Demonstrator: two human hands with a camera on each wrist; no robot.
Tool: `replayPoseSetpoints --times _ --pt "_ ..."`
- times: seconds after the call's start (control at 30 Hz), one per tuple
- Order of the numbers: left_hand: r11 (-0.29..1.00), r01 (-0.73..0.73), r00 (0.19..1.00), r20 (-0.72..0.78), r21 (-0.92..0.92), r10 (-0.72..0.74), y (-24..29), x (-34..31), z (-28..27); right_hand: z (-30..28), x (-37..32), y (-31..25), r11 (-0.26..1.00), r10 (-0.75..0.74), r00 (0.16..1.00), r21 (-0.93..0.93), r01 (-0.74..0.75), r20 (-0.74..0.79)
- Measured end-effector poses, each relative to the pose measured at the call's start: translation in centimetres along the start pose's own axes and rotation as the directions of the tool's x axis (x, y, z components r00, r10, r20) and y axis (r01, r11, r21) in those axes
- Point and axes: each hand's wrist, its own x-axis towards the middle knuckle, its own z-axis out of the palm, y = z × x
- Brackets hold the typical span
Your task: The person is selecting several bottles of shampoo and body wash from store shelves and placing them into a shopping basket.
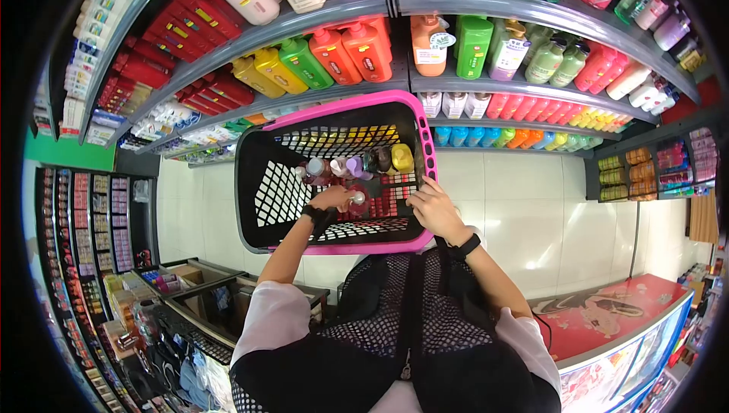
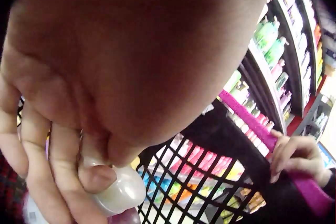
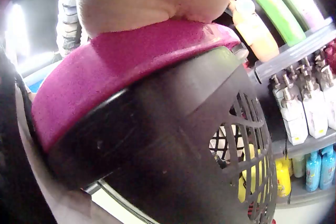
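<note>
A black mesh shopping basket [image 1: 250,185] with a pink rim is in front of the body in the head view. Reaching down inside it, my left hand [image 1: 332,199] pinches the whitish, pearly cap [image 2: 123,190] of a pinkish bottle [image 1: 360,208]. Much of that bottle is hidden below the fingers. My right hand [image 1: 434,212] grips the pink rim [image 3: 136,58] at the basket's right end. Along the basket's far side is a row of bottles, including a purple-capped one [image 1: 355,167] and a yellow one [image 1: 402,158].
Beyond the basket rise store shelves [image 1: 501,9] packed with pump bottles, among them orange-red ones [image 1: 364,52] and a green one [image 1: 474,47]. A red-topped display case [image 1: 607,310] stands at the lower right. Shelves of small goods [image 1: 99,231] line the left. Light tiles [image 1: 524,215] cover the floor.
</note>
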Motion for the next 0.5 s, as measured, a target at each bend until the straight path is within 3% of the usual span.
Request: replayPoseSetpoints --times 0.13,0.17,0.27,0.3,0.4,0.43,0.47,0.5 --pt "0.997 0.073 0.986 0.15 -0.008 -0.071 2.3 4.4 1.3 0.0 0.2 0.4 0.997 0.026 0.997 0.075 -0.02 -0.075" --pt "1.0 0.001 0.982 0.191 0.026 -0.006 3.5 4.5 1.4 -0.1 0.3 0.5 0.997 0.039 0.996 0.066 -0.034 -0.08" --pt "0.997 -0.031 0.987 0.162 0.065 0.02 3.0 9.2 3.9 -0.1 0.8 0.5 0.993 0.043 0.994 0.111 -0.032 -0.098" --pt "0.97 -0.135 0.985 0.138 0.203 0.108 3.4 9.6 4.2 0.0 0.9 0.5 0.992 0.043 0.994 0.124 -0.03 -0.104" --pt "0.981 -0.061 0.985 0.17 0.184 0.029 3.7 11.4 6.2 0.0 1.0 0.6 0.989 0.06 0.994 0.142 -0.046 -0.094" --pt "0.95 -0.166 0.978 0.166 0.266 0.125 3.0 12.4 7.2 -0.1 1.0 0.6 0.991 0.057 0.995 0.129 -0.046 -0.082" --pt "0.948 -0.175 0.976 0.174 0.265 0.132 2.3 13.0 8.3 -0.2 1.0 0.6 0.992 0.054 0.996 0.117 -0.045 -0.069" --pt "0.944 -0.261 0.965 0.059 0.2 0.254 1.7 12.9 9.1 -0.1 1.0 0.5 0.992 0.055 0.996 0.118 -0.047 -0.066"
